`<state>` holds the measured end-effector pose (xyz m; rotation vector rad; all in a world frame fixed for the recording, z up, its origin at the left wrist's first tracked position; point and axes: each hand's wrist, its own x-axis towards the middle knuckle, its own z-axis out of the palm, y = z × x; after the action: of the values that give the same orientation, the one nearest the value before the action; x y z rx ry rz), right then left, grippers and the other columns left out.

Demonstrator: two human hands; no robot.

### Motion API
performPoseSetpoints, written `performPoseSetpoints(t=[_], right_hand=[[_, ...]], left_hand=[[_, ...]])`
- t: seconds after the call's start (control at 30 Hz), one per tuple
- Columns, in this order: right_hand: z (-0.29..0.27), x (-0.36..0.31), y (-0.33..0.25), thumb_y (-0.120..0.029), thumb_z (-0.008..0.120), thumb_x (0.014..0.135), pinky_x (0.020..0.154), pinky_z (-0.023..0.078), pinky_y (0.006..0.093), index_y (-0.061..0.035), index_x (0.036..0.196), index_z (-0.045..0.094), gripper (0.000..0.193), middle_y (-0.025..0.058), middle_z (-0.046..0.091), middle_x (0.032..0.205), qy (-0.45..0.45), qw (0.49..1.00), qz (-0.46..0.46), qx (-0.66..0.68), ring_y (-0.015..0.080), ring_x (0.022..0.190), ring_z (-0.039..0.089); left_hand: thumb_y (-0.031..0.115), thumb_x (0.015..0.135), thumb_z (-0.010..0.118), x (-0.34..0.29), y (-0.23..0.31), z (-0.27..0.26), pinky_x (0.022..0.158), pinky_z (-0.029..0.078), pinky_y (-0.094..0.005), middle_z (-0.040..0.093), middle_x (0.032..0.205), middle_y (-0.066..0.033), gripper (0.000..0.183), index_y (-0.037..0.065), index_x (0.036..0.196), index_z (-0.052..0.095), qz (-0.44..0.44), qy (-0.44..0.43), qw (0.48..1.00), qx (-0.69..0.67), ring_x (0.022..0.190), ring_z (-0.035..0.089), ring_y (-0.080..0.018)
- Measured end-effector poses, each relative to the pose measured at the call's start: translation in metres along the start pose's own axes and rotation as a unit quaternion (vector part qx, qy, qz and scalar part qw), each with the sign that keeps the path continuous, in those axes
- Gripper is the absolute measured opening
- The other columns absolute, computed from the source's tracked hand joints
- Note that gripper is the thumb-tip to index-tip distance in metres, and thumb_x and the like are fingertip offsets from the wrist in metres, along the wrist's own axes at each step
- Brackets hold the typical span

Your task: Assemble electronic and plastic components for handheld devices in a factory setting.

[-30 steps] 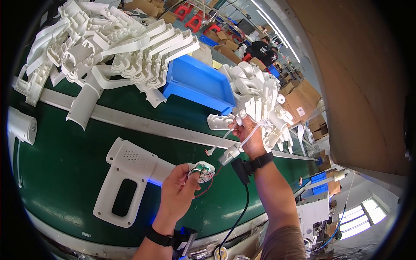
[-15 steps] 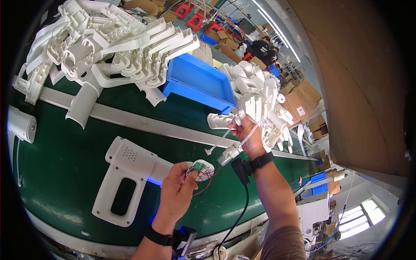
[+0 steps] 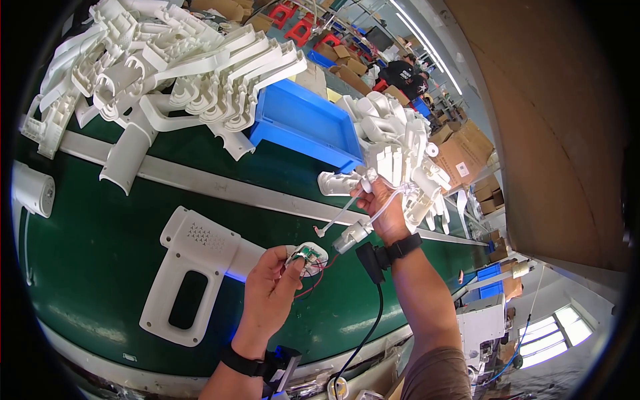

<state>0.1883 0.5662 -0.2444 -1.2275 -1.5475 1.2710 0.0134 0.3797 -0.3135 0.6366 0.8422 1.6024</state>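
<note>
Between the thumb and fingers of my left hand (image 3: 270, 290) is a small white oval cover with a green circuit board (image 3: 308, 256) in it. Red and dark wires run from the board to a silvery cylindrical motor (image 3: 351, 238). My right hand (image 3: 385, 208), farther off and to the right, is closed round a white fitting (image 3: 369, 179) with clear tubing (image 3: 341, 219). The motor hangs just below that hand. Left of my left hand, a white plastic housing (image 3: 199, 243) with a looped handle lies on the green work surface.
White plastic shells (image 3: 220, 73) are heaped at the far left, beside a blue tray (image 3: 308, 123). More white parts (image 3: 400, 143) pile up behind my right hand. Another white housing (image 3: 33, 190) sits at the left edge. A black cable (image 3: 363, 340) hangs from my right wrist. Two people (image 3: 403, 73) are in the background.
My left hand has shifted very slightly left with the circuit board, which is tilted a little differently. My right hand stays almost where it was.
</note>
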Motion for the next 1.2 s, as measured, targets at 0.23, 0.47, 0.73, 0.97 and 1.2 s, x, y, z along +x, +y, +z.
performPoseSetpoints(t=[0.23, 0.47, 0.73, 0.97, 1.2], right_hand=[[-0.004, -0.006, -0.002, -0.035, 0.046, 0.093, 0.058, 0.044, 0.0210, -0.0036, 0.114, 0.054, 0.039, 0.0024, 0.060, 0.085, 0.003, 1.000, -0.001, -0.009, 0.0110, 0.075, 0.059], [0.024, -0.063, -0.041, -0.035, 0.072, 0.073, 0.061, 0.046, 0.0220, 0.0023, 0.126, 0.043, 0.071, 0.0078, 0.061, 0.103, -0.325, 0.935, 0.136, 0.033, 0.0102, 0.072, 0.056], [0.026, -0.107, -0.045, -0.016, 0.069, 0.076, 0.083, 0.047, 0.0302, -0.0031, 0.112, 0.054, 0.041, 0.0083, 0.059, 0.105, -0.247, 0.960, 0.126, -0.028, 0.0141, 0.094, 0.057], [-0.100, -0.138, -0.078, -0.027, 0.068, 0.070, 0.052, 0.032, 0.0288, -0.0073, 0.093, 0.050, 0.035, 0.0001, 0.038, 0.067, -0.067, 0.981, 0.008, 0.182, 0.0140, 0.055, 0.036], [-0.169, -0.156, -0.006, -0.021, 0.061, 0.083, 0.064, 0.047, 0.0266, -0.0027, 0.108, 0.056, 0.031, 0.0052, 0.062, 0.083, 0.102, 0.963, 0.207, -0.139, 0.0139, 0.074, 0.060]], left_hand=[[0.016, 0.089, 0.057, -0.001, 0.000, -0.001, 0.045, 0.032, -0.0154, 0.057, 0.069, 0.0007, 0.020, 0.002, 0.103, 0.055, 0.004, -0.009, 1.000, -0.015, 0.053, 0.045, -0.0014], [0.010, 0.086, 0.061, -0.001, 0.006, 0.000, 0.052, 0.040, -0.0168, 0.055, 0.082, 0.0008, 0.017, 0.001, 0.099, 0.058, 0.018, -0.014, 0.995, -0.093, 0.065, 0.049, -0.0024], [0.005, 0.083, 0.062, -0.009, 0.016, 0.005, 0.057, 0.047, -0.0209, 0.058, 0.095, -0.0073, 0.022, 0.001, 0.104, 0.057, 0.052, -0.055, 0.992, -0.101, 0.072, 0.056, -0.0075], [0.034, 0.090, 0.049, -0.008, 0.040, -0.029, 0.051, 0.045, -0.0247, 0.059, 0.099, -0.0191, 0.048, -0.005, 0.117, 0.046, 0.143, -0.092, 0.948, -0.268, 0.067, 0.056, -0.0178], [0.034, 0.096, 0.033, 0.003, 0.039, -0.041, 0.051, 0.037, -0.0265, 0.047, 0.105, -0.0138, 0.047, -0.001, 0.126, 0.036, 0.162, -0.231, 0.909, -0.308, 0.069, 0.040, -0.0167]])
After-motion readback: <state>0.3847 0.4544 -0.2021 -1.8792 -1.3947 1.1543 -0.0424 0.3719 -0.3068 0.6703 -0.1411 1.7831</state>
